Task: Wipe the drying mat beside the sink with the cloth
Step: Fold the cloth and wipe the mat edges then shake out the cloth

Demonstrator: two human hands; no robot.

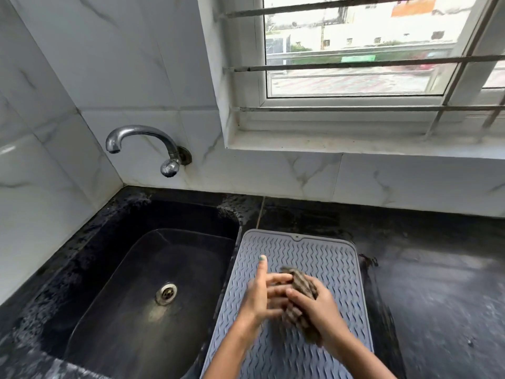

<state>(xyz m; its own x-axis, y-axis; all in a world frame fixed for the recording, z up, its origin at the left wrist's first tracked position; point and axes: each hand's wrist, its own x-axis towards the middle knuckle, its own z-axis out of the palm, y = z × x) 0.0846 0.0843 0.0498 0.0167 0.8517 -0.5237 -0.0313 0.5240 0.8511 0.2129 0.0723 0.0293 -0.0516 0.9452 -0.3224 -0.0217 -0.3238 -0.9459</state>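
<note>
A grey ribbed drying mat lies on the black counter just right of the sink. Above its middle, both hands hold a bunched brown striped cloth. My right hand is closed over the cloth from the right. My left hand touches the cloth from the left with its fingers on the fabric and its thumb pointing up. The hands and cloth are motion-blurred. Whether the cloth touches the mat cannot be told.
A black sink with a metal drain sits left of the mat. A chrome tap juts from the white tiled wall. Black counter extends right. A barred window with a ledge is behind.
</note>
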